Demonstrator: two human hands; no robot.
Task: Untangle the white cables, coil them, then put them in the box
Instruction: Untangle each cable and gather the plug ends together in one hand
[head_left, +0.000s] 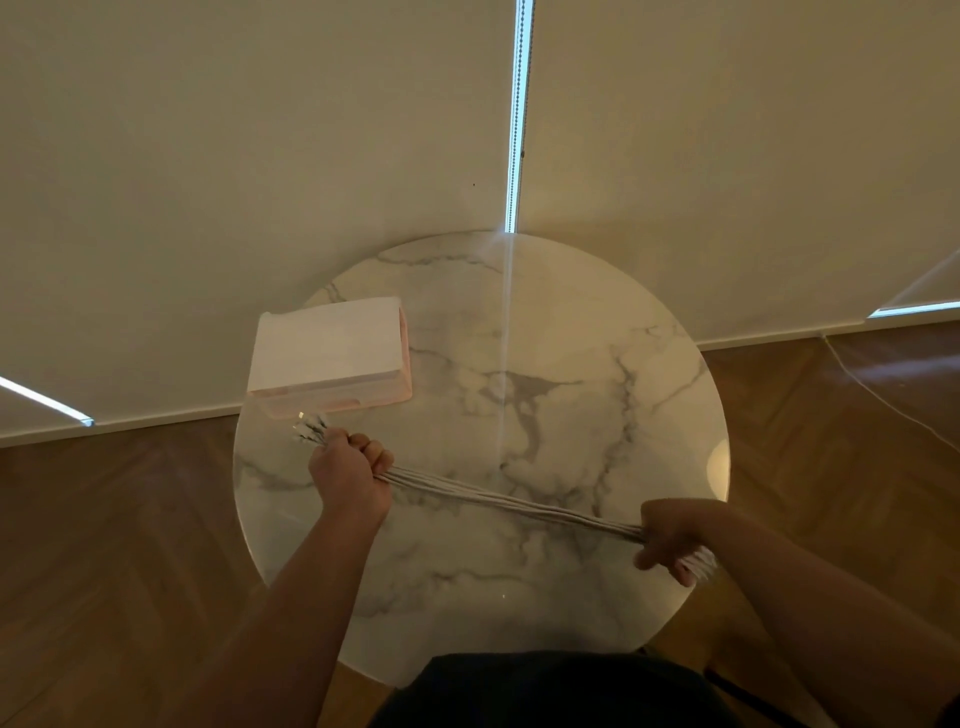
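Two hands stretch a bundle over a round marble table (545, 322) that stands on a wooden floor (114, 545) before pale blinds (260, 156). At the table's far left edge sits the box (330, 356), pale and closed-looking from above. The white cables (509, 501) run taut between the fists, just above the tabletop. The left hand (349, 470) is clenched around one end, plug tips poking out near the box; the right hand (670, 538) grips the other end.
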